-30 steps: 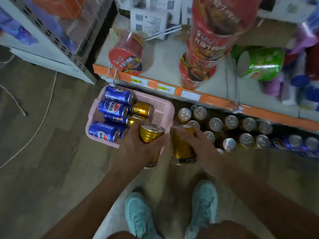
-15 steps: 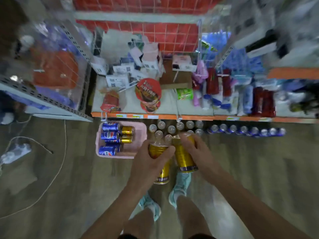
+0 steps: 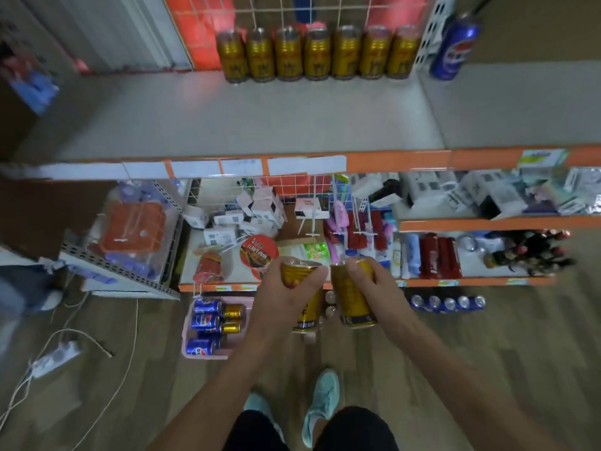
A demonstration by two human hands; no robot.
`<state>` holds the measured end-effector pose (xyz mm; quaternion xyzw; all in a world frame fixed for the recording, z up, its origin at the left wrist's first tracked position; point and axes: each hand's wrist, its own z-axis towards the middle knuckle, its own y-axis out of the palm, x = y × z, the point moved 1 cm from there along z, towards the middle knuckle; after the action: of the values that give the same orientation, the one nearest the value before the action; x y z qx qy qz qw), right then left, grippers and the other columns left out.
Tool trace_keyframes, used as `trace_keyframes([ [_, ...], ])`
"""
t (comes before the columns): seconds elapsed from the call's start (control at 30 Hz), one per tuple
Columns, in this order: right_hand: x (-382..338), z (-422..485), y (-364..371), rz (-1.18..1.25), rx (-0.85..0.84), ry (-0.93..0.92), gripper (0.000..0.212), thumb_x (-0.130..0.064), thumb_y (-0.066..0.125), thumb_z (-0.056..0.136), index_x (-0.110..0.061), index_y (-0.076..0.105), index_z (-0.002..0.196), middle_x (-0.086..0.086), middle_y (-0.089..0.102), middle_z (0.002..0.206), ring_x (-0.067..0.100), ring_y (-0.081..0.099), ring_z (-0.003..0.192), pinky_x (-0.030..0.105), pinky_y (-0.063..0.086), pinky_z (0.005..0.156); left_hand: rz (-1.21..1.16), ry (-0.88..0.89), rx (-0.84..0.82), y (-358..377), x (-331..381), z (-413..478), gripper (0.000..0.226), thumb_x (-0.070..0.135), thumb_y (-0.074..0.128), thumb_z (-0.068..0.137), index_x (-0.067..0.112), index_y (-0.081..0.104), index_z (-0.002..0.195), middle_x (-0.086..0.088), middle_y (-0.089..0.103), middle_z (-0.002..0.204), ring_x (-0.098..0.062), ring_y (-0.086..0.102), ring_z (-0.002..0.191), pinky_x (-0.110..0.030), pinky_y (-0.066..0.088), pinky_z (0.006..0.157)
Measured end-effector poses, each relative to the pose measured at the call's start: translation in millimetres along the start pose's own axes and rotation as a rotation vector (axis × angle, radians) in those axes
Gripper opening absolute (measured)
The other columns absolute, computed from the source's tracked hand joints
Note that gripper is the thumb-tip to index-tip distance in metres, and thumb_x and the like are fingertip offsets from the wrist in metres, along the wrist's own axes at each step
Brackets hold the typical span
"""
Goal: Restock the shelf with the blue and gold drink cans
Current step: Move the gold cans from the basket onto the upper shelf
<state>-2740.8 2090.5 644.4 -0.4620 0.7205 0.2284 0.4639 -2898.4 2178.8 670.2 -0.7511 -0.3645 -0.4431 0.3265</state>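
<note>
My left hand (image 3: pixel 286 297) grips one gold can (image 3: pixel 297 271) and my right hand (image 3: pixel 377 288) grips a second gold can (image 3: pixel 353 301), both upright and side by side at waist height in front of the shelves. On the wide grey top shelf (image 3: pixel 247 122) several gold cans (image 3: pixel 317 53) stand in a row against the back grid, with one blue can (image 3: pixel 455 48) to their right. A pink basket (image 3: pixel 187 330) on the floor holds blue cans (image 3: pixel 205 322) and gold cans (image 3: pixel 232 319) lying on their sides.
More blue cans (image 3: pixel 448 302) stand on the floor under the lowest shelf. The middle shelves carry cup noodles (image 3: pixel 258 250), small boxes and red bottles. A power strip (image 3: pixel 55 358) and cords lie on the floor at left. My teal shoes (image 3: pixel 322 398) are below.
I have stood up from the basket: both hands with their gold cans have risen, and the view now reaches the top shelf with its row of gold cans.
</note>
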Motion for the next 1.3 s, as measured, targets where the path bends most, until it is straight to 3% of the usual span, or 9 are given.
trace_keyframes([
  [0.13, -31, 0, -20, -0.007, 0.006, -0.058, 0.069, -0.084, 0.061, 0.069, -0.036, 0.058, 0.118, 0.001, 0.07, 0.112, 0.02, 0.073, 0.095, 0.04, 0.062, 0.08, 0.055, 0.078, -0.019, 5, 36, 0, 0.04, 0.054, 0.076, 0.077, 0.033, 0.058, 0.106, 0.004, 0.071, 0.098, -0.016, 0.071, 0.091, -0.028, 0.062, 0.072],
  [0.23, -57, -2, -29, -0.005, 0.034, -0.107, 0.057, -0.072, 0.06, 0.076, -0.032, 0.059, 0.117, -0.001, 0.07, 0.109, 0.016, 0.072, 0.094, 0.034, 0.061, 0.078, 0.12, 0.15, -0.028, 2, 60, 6, 0.029, 0.05, 0.072, 0.084, 0.035, 0.053, 0.099, 0.006, 0.066, 0.095, -0.007, 0.066, 0.085, -0.013, 0.052, 0.059],
  [0.3, -70, 0, -34, -0.008, 0.062, -0.126, 0.055, -0.066, 0.058, 0.079, -0.028, 0.058, 0.12, -0.002, 0.069, 0.109, 0.013, 0.071, 0.094, 0.03, 0.06, 0.078, 0.117, 0.192, -0.027, -2, 75, 12, 0.034, 0.057, 0.07, 0.08, 0.034, 0.055, 0.1, 0.007, 0.066, 0.094, -0.008, 0.066, 0.085, -0.018, 0.054, 0.066],
  [0.4, -92, 5, -37, 0.007, 0.076, -0.159, 0.055, -0.071, 0.062, 0.081, -0.027, 0.061, 0.115, 0.005, 0.07, 0.11, 0.022, 0.071, 0.097, 0.044, 0.062, 0.084, 0.088, 0.231, -0.036, -9, 92, 23, 0.048, 0.065, 0.068, 0.069, 0.033, 0.058, 0.103, 0.004, 0.069, 0.097, -0.013, 0.069, 0.089, -0.03, 0.059, 0.076],
  [0.6, -136, 27, -36, -0.009, 0.157, -0.21, 0.052, -0.069, 0.061, 0.08, -0.027, 0.061, 0.112, 0.006, 0.071, 0.107, 0.026, 0.071, 0.097, 0.05, 0.06, 0.087, 0.032, 0.284, -0.061, -24, 119, 58, 0.049, 0.061, 0.073, 0.072, 0.031, 0.059, 0.108, 0.004, 0.07, 0.101, -0.007, 0.069, 0.084, -0.018, 0.052, 0.063],
  [0.87, -174, 62, -27, 0.001, 0.231, -0.261, 0.054, -0.065, 0.061, 0.077, -0.024, 0.062, 0.112, 0.007, 0.071, 0.104, 0.024, 0.073, 0.09, 0.043, 0.063, 0.078, 0.009, 0.345, -0.105, -34, 150, 115, 0.043, 0.052, 0.077, 0.077, 0.027, 0.058, 0.107, 0.008, 0.069, 0.092, 0.006, 0.065, 0.073, -0.013, 0.05, 0.061],
  [1.0, -184, 83, -31, 0.007, 0.245, -0.254, 0.057, -0.063, 0.063, 0.074, -0.023, 0.062, 0.115, 0.004, 0.071, 0.104, 0.018, 0.072, 0.089, 0.028, 0.059, 0.068, 0.045, 0.34, -0.111, -33, 150, 141, 0.045, 0.05, 0.08, 0.077, 0.028, 0.058, 0.11, 0.007, 0.072, 0.096, 0.001, 0.068, 0.08, -0.018, 0.052, 0.07],
  [1.17, -190, 110, -48, -0.032, 0.252, -0.253, 0.057, -0.064, 0.063, 0.074, -0.028, 0.06, 0.118, -0.001, 0.07, 0.107, 0.013, 0.07, 0.094, 0.026, 0.056, 0.074, 0.06, 0.348, -0.103, -21, 154, 171, 0.048, 0.052, 0.08, 0.076, 0.03, 0.057, 0.112, 0.009, 0.071, 0.097, 0.001, 0.067, 0.082, -0.022, 0.053, 0.074],
  [1.3, -194, 132, -70, -0.073, 0.253, -0.256, 0.046, -0.056, 0.066, 0.084, -0.03, 0.056, 0.12, -0.004, 0.068, 0.108, 0.011, 0.067, 0.091, 0.013, 0.049, 0.057, 0.07, 0.372, -0.123, 5, 164, 194, 0.041, 0.042, 0.08, 0.081, 0.033, 0.053, 0.109, 0.011, 0.069, 0.1, 0.002, 0.065, 0.085, -0.014, 0.051, 0.073],
])
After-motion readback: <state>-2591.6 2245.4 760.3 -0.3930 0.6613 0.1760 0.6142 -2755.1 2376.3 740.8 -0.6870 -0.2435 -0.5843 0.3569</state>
